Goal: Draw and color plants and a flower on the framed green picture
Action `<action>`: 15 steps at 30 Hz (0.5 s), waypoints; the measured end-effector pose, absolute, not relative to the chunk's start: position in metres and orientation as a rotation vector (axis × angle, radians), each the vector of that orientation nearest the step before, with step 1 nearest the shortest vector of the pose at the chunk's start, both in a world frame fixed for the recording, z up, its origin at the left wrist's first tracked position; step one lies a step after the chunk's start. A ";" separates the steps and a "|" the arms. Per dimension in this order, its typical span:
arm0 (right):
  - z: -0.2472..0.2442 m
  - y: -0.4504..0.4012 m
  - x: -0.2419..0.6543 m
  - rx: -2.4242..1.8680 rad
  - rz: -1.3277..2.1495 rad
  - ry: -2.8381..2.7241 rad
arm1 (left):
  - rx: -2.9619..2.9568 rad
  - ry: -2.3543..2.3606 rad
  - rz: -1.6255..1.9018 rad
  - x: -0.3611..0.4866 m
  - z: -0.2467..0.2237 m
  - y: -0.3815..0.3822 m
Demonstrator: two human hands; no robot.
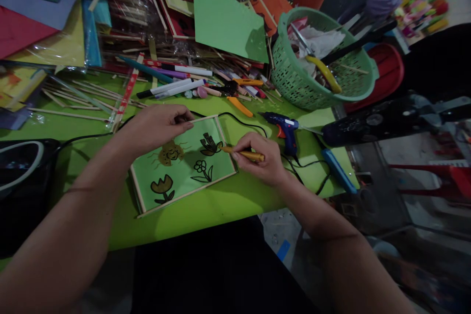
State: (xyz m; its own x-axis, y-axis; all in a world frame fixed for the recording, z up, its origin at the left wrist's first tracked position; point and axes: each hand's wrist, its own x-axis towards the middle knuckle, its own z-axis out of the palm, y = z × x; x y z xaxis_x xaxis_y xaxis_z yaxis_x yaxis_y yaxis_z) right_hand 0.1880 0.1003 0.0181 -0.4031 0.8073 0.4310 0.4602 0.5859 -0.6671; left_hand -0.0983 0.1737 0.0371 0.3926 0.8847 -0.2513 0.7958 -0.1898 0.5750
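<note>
My right fingers pinch a marker on the card at frame centre — left fingers loosely spread across its top. Pens crowd above; a glue gun sits right.

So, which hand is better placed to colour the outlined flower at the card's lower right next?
Right, I'd judge: the right hand holds the gold marker just above that flower, while the left hand is at the card's upper edge, without a pen.
</note>
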 end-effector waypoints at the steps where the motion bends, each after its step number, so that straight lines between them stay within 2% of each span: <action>1: 0.018 0.100 0.188 -1.018 0.585 -2.054 | 2.018 1.432 0.182 -0.098 0.037 0.174; 15: 0.019 0.102 0.187 -1.002 0.588 -2.040 | 2.015 1.446 0.174 -0.097 0.038 0.174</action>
